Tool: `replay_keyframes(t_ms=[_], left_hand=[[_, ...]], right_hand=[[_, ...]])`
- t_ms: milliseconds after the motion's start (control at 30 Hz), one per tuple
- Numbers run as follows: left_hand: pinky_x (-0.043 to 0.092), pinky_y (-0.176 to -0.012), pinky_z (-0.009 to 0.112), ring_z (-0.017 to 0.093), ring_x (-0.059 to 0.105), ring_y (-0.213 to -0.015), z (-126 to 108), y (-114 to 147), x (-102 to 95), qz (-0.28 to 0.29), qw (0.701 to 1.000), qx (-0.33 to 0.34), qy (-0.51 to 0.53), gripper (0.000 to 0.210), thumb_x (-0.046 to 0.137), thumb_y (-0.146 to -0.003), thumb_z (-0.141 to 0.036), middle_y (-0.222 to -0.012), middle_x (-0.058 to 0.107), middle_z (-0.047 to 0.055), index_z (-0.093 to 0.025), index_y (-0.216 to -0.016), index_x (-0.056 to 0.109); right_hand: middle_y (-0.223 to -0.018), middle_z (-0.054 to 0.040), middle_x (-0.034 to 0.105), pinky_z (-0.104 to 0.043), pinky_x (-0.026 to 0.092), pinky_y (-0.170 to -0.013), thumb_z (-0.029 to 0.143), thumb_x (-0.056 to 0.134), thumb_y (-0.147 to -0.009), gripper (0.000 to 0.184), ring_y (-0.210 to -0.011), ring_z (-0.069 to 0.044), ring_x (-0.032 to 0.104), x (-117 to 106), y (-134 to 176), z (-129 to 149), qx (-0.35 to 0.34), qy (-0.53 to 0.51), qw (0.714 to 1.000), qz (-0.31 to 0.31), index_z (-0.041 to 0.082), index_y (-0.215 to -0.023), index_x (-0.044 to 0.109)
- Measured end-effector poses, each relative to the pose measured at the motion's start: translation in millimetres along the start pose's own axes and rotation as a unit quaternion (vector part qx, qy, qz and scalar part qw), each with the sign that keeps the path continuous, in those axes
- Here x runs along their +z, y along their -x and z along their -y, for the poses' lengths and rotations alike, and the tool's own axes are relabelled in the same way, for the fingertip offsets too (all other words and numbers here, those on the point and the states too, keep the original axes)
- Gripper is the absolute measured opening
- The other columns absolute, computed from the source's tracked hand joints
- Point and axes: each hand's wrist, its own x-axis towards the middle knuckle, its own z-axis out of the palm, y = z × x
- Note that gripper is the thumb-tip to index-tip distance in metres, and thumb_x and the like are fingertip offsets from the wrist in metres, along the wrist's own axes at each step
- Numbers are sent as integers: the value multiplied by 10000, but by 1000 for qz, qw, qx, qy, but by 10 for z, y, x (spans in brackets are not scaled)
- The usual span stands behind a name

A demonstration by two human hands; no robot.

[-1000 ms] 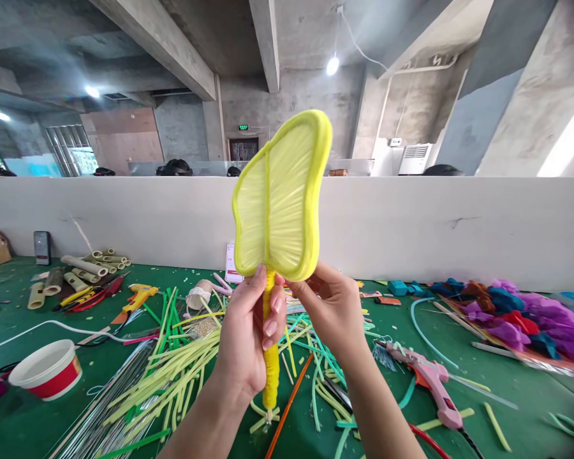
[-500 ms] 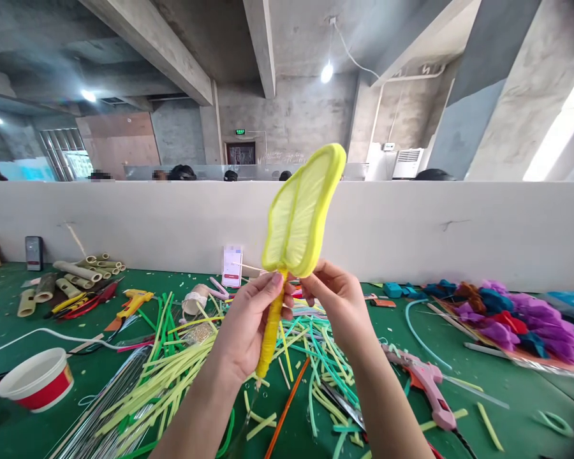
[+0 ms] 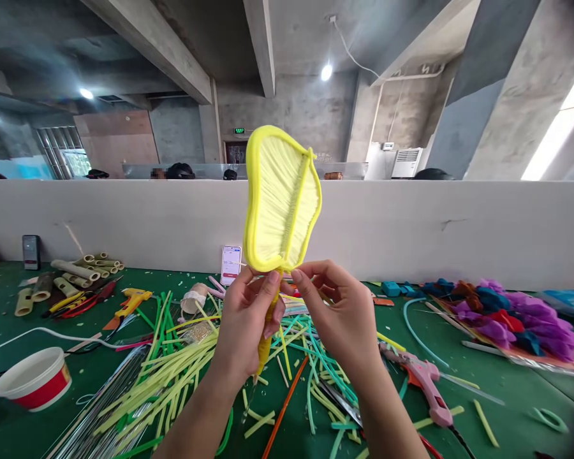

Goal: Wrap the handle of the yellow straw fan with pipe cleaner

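**Yellow leaf held up and checked at its stem**

At the far left of the green surface (image 3: pixel 507 395) stood a red-and-white paper cup (image 3: pixel 32 378); beyond it lay a bundle of pale tubes (image 3: pixel 76 273) and a yellow glue gun (image 3: pixel 130 298); a loose heap of yellow and green sticks (image 3: pixel 172 370) spread toward the middle; a phone (image 3: pixel 231 264) leaned against the white partition (image 3: pixel 435 229) behind. The left hand (image 3: pixel 249 325) was closed round the wrapped stem of the yellow leaf (image 3: pixel 280 201), its fingers gripping just under the blade, so the leaf stood upright above the surface, well clear of it. The right hand (image 3: pixel 337 312) sat just beside; its fingers pinched the base of the blade where it met the stem. The step in hand looked like inspecting or tightening that joint; the next move would likely call for a firm hold on the stem and a light touch on the fuzzy rim. Further right lay a pink glue gun (image 3: pixel 425 379); then a pile of purple and blue fluff (image 3: pixel 516 315).
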Motion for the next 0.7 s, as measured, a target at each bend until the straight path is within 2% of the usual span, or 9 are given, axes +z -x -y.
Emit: replay_keyframes(t_ms=[100,233,333,533,633,700], left_hand=[[265,-316,100,4,386,-382,-18,24,-2,9,999,-2,-33,290,824,-771,-326,-643,591,-60,-177,-944,646],[310,-308,132,48,426,-352,7,57,1,1,997,34,-68,225,757,-837,-365,-502,536,-70,-182,-914,651],[369,-332,166,80,504,-395,30,68,11,-27,992,85,-87,225,778,-811,-361,-565,604,-37,-184,-859,648],[375,-374,175,73,478,-392,19,89,34,-73,979,129,-141,182,804,-784,-286,-507,566,-49,-187,-789,651],[407,-374,187,89,516,-386,8,110,52,-71,976,134,-159,154,784,-804,-290,-517,601,-31,-180,-808,676],[475,-407,207,118,602,-443,19,112,62,-66,976,132,-157,167,766,-822,-313,-654,697,14,-175,-887,700]], right_hand=[[-747,-14,706,-272,498,-569,301,662,-898,132,-640,-136,612,-2,22,31,-5,4,1000,-10,190,-833,691],[-764,-12,705,-254,497,-558,281,667,-895,118,-652,-131,618,-9,56,100,-12,-10,1000,-9,191,-822,686],[-770,-9,699,-228,483,-530,246,664,-899,106,-640,-116,615,-9,94,168,-26,-6,1000,-11,190,-810,680],[-776,0,672,-210,472,-542,150,629,-908,91,-592,-86,552,10,157,264,-109,80,990,-46,186,-842,679],[-752,3,667,-207,476,-539,159,634,-911,101,-585,-87,552,19,130,235,-105,86,988,-72,189,-822,669],[-743,3,675,-205,482,-532,178,643,-911,97,-585,-91,567,26,104,202,-81,72,991,-79,192,-819,671]])
